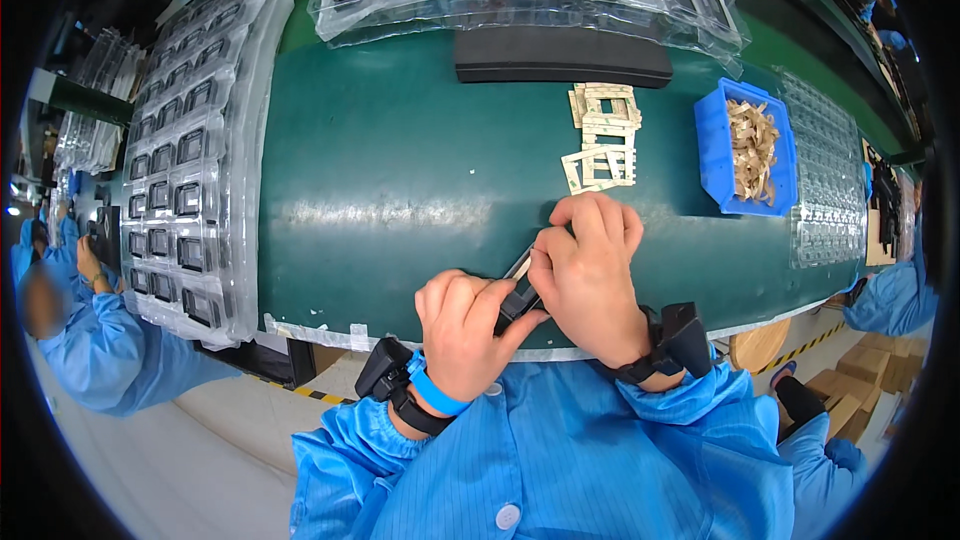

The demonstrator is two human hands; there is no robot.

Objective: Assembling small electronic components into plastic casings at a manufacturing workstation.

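My left hand (463, 325) grips a small black plastic part (518, 302) between thumb and fingers, near the front edge of the green table. A thin cream strip (521, 265) shows along the part's far end. Over that end my right hand (592, 275) is closed, thumb and forefinger pinched together. Whatever lies between those fingertips is hidden. Beyond the right hand, several cream adhesive frames (608, 130) lie in an overlapping pile.
A blue bin (713, 155) of tan paper scraps stands right. Clear trays (250, 170) of black frames line the left side; another tray (520, 2) lies at the back, behind a long black block (562, 58). Clear sheets (825, 170) lie far right. Co-workers in blue sit on both sides.
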